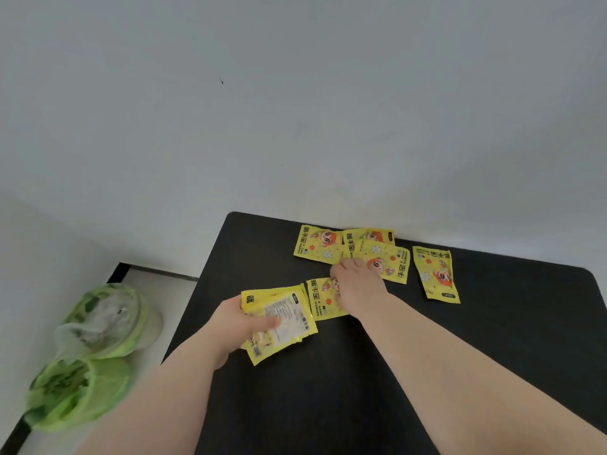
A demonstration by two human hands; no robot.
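Stack of yellow packets (289,318) gripped in my left hand (236,326); right hand (356,289) rests over a loose packet (320,302), and I cannot tell its fingers' hold.

Bare black tabletop (525,323) right of and nearer than the right hand (353,284): wide open passage. Past its fingers, three overlapping hand warmer packets (384,257), white wall (295,126) close behind. Further right a lone packet (437,274), bare strip between. Between the hands: one flat packet (320,298) just beside the stack (279,320) in the left hand (236,326). Left of that hand, table edge, green bags (98,323) below
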